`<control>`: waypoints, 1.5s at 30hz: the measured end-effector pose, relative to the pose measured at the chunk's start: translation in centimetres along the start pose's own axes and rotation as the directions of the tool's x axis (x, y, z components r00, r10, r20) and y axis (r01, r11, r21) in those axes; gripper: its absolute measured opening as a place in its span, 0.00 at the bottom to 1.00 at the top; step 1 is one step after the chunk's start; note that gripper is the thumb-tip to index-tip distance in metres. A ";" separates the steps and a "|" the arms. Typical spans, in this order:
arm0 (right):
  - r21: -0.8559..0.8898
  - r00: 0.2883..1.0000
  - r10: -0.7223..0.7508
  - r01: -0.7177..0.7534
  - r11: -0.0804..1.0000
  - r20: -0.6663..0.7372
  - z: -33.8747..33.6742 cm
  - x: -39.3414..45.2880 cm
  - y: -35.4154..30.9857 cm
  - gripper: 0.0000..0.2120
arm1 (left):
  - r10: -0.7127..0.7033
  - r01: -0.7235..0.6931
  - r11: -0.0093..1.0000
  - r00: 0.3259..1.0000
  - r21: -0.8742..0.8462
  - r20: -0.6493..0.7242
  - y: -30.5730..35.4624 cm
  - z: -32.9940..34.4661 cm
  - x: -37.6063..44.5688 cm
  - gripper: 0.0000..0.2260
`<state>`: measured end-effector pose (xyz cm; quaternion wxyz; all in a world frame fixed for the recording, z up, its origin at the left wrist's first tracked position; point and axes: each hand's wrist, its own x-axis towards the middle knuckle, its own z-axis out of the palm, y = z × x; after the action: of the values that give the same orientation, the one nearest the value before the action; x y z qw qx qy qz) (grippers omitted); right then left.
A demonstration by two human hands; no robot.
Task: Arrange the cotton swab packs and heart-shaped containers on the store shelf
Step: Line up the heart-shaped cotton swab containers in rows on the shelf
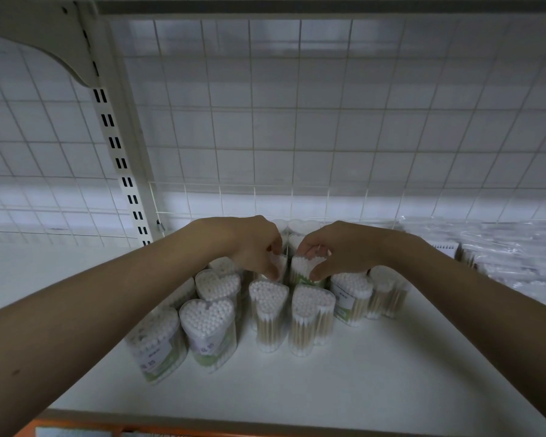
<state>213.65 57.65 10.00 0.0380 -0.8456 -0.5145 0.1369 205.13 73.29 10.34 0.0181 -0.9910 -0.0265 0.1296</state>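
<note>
Several clear heart-shaped containers (269, 313) full of wooden cotton swabs stand upright in a cluster on the white shelf (360, 373). My left hand (252, 244) grips the top of one container (279, 263) in the middle row, thumb and fingers pinching its lid. Beside it, my right hand (331, 250) grips the neighbouring container (303, 269) from above. More containers (300, 227) stand behind my hands, partly hidden. Plastic-wrapped cotton swab packs (501, 247) lie at the right of the shelf.
A white wire grid panel (297, 121) backs the shelf, with a low wire divider (202, 200) in front of it. A slotted upright post (120, 159) and a bracket stand at the left. The shelf's front edge (202, 417) runs along the bottom.
</note>
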 end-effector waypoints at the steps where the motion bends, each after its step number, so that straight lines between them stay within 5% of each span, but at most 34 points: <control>1: 0.003 1.000 0.000 0.000 1.000 0.000 0.0 0.0 0.0 0.21 | 0.002 -0.002 1.000 1.000 -0.006 0.001 0.1 -0.1 -0.1 0.25; 14: -0.003 1.000 0.007 -0.007 1.000 0.001 0.1 0.1 -0.1 0.21 | 0.068 -0.063 0.997 0.990 -0.041 0.124 -0.5 -1.0 -0.4 0.25; 22: 0.012 1.000 0.005 -0.005 1.000 0.004 0.1 0.3 0.0 0.22 | 0.045 -0.047 0.999 0.995 -0.027 -0.085 -1.0 -0.6 -0.5 0.11; 30: 0.001 1.000 0.022 -0.022 1.000 -0.023 -0.2 0.1 -0.2 0.20 | -0.144 0.149 0.986 0.987 0.071 -0.072 0.3 0.1 0.1 0.28; 45: 0.026 0.999 0.031 -0.029 0.999 -0.043 -1.1 0.1 0.5 0.20 | -0.138 0.145 0.972 0.989 0.187 -0.048 1.9 -0.1 0.0 0.25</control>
<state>214.46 57.58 10.90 0.0579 -0.8555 -0.4990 0.1258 205.22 71.38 10.34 0.1225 -0.9825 -0.0843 0.1125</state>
